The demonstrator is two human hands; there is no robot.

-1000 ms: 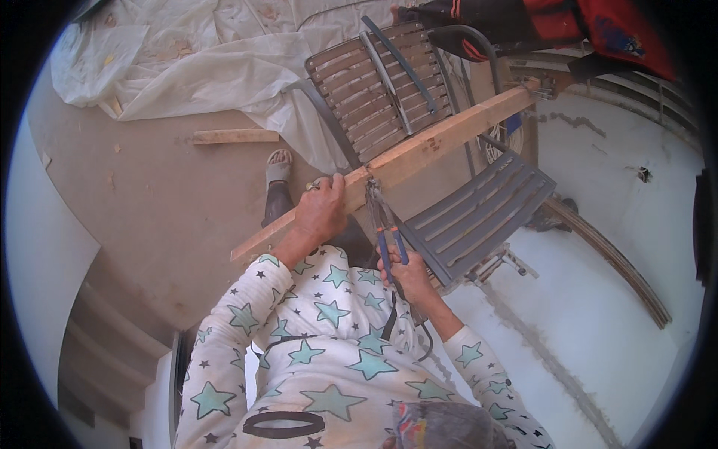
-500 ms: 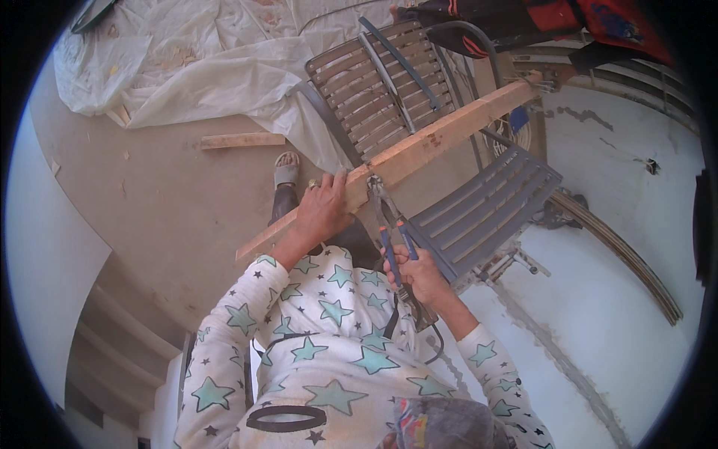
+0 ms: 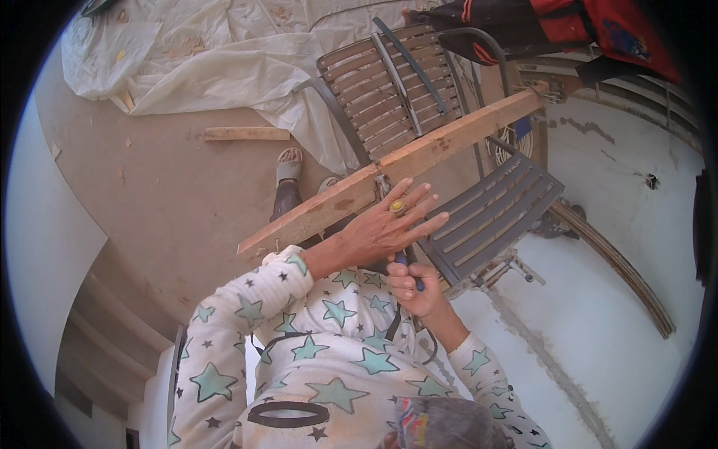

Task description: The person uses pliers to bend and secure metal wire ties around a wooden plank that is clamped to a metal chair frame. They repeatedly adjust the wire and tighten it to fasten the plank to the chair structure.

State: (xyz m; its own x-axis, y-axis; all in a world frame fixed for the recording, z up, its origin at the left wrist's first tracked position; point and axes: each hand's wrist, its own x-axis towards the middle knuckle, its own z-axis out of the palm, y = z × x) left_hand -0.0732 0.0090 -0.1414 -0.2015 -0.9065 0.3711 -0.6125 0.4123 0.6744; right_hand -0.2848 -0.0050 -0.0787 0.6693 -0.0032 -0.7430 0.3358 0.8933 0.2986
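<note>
A long wooden beam (image 3: pixel 464 136) runs slantwise past the chair in front of me. Where two pieces seem to meet, the metal head of the pliers (image 3: pixel 402 259) sits against the near side of the wood. My right hand (image 3: pixel 416 288) is wrapped round the blue pliers handles. Stretched flat over the pliers is my left hand (image 3: pixel 389 228), its fingers spread and a ring on one of them. It hides most of the tool; whether the palm presses on it, I cannot tell.
A slatted metal chair (image 3: pixel 493 206) stands under the beam, with two thin strips (image 3: pixel 410 67) on its far slats. Beyond lie plastic sheeting (image 3: pixel 202 71) and a short wood piece (image 3: pixel 247 134). Curved rods (image 3: pixel 617 269) lie at right. A person in red and black (image 3: pixel 561 34) is at far right.
My left hand has let go of the beam and moved right, over the pliers. The pliers handles have come closer together in my right hand.
</note>
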